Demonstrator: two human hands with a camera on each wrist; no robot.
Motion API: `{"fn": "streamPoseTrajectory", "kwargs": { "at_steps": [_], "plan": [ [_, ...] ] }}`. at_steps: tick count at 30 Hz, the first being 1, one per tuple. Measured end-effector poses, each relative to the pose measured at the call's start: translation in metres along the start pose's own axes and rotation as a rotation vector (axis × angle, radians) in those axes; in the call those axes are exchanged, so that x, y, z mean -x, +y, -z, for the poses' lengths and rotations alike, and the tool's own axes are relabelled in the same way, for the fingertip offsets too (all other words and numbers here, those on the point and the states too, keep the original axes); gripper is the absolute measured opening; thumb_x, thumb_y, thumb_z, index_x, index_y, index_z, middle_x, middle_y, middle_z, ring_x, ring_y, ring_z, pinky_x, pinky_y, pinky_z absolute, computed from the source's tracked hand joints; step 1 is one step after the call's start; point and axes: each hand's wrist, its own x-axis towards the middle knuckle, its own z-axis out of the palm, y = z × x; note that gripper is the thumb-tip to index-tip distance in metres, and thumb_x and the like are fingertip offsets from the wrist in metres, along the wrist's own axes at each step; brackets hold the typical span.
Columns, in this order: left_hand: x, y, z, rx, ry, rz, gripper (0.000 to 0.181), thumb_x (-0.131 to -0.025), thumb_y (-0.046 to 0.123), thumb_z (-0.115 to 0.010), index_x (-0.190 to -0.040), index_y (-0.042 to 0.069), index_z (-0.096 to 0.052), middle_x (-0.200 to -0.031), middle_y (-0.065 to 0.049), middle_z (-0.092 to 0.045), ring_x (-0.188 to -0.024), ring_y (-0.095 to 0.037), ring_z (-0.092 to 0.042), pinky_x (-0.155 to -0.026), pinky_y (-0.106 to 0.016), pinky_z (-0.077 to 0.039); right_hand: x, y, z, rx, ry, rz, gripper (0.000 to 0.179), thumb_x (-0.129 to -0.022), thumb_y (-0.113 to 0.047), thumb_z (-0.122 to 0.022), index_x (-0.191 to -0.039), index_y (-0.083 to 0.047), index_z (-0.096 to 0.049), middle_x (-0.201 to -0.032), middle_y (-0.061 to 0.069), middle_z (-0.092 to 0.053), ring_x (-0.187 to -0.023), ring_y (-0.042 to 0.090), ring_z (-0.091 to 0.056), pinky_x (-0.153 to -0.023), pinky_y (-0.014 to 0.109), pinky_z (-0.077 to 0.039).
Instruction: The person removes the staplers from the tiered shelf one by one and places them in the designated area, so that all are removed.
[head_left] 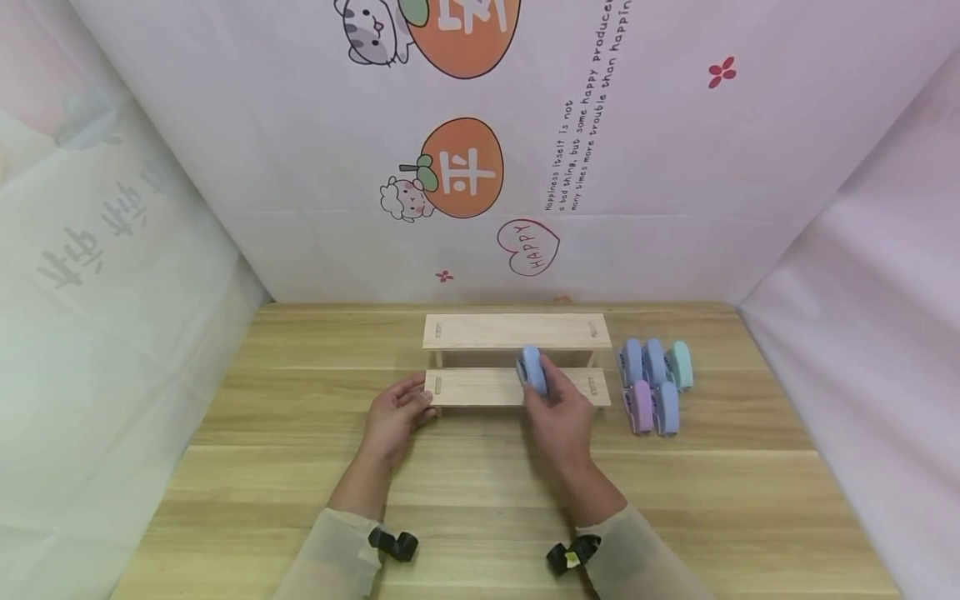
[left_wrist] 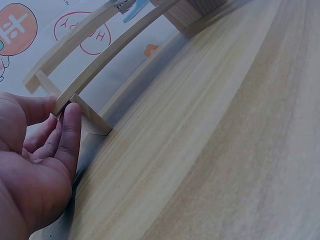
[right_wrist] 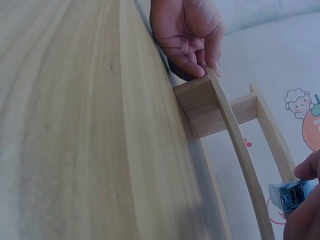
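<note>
A two-tier wooden stand [head_left: 480, 388] stands on the table, its rear board higher than its front one. My left hand [head_left: 393, 423] pinches the left end of the front board, thumb on top and fingers beneath. In my right hand [head_left: 562, 425] is a blue plastic clip [head_left: 533, 371], held between thumb and fingers over the right part of the front board. A metal spring shows on this clip [right_wrist: 290, 195] in the right wrist view. Whether the clip touches the board cannot be told.
Right of the stand lie several more clips in two rows: blue ones [head_left: 666, 408], a purple one [head_left: 641, 407] and a mint green one [head_left: 681, 365]. Printed white cloth [head_left: 637, 250] rises behind the wooden table [head_left: 480, 500] and along both sides.
</note>
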Motion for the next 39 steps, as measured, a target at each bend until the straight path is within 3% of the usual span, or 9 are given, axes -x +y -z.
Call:
{"fn": "streamPoseTrajectory", "kwargs": {
  "at_steps": [6, 14, 23, 39],
  "plan": [
    [0.0, -0.001, 0.0, 0.0, 0.004, 0.0, 0.048, -0.095, -0.002, -0.072, -0.14, 0.002, -0.058, -0.127, -0.019, -0.064, -0.096, -0.024, -0.071, -0.091, -0.035, -0.064, 0.0, 0.002, 0.006, 0.022, 0.013, 0.004, 0.05, -0.092, 0.003, -0.073, -0.141, -0.005, -0.062, -0.142, 0.011, -0.062, -0.135, 0.026, -0.055, -0.11, 0.026, -0.046],
    [0.002, 0.001, 0.0, -0.054, 0.001, -0.006, 0.044, -0.097, 0.002, -0.07, -0.14, 0.002, -0.058, -0.125, -0.018, -0.066, -0.098, -0.023, -0.071, -0.091, -0.032, -0.064, -0.002, 0.003, 0.015, 0.121, 0.059, 0.029, 0.048, -0.09, 0.0, -0.077, -0.136, -0.007, -0.067, -0.135, 0.013, -0.066, -0.127, 0.029, -0.062, -0.104, 0.026, -0.051],
    [0.002, 0.0, -0.001, -0.056, 0.013, -0.006, 0.044, -0.097, 0.001, -0.071, -0.14, 0.001, -0.059, -0.12, -0.017, -0.067, -0.099, -0.023, -0.07, -0.09, -0.032, -0.064, -0.002, -0.004, 0.024, 0.108, 0.05, -0.014, 0.048, -0.092, -0.001, -0.076, -0.139, -0.003, -0.064, -0.139, 0.016, -0.063, -0.132, 0.032, -0.059, -0.109, 0.034, -0.049],
    [0.002, 0.0, 0.0, -0.053, 0.008, -0.005, 0.046, -0.097, 0.001, -0.07, -0.141, 0.002, -0.057, -0.132, -0.019, -0.063, -0.106, -0.024, -0.069, -0.092, -0.033, -0.063, -0.004, 0.004, 0.042, 0.172, 0.093, 0.002, 0.05, -0.09, -0.001, -0.075, -0.139, -0.007, -0.065, -0.139, 0.012, -0.064, -0.132, 0.027, -0.058, -0.107, 0.029, -0.05]
  ]
}}
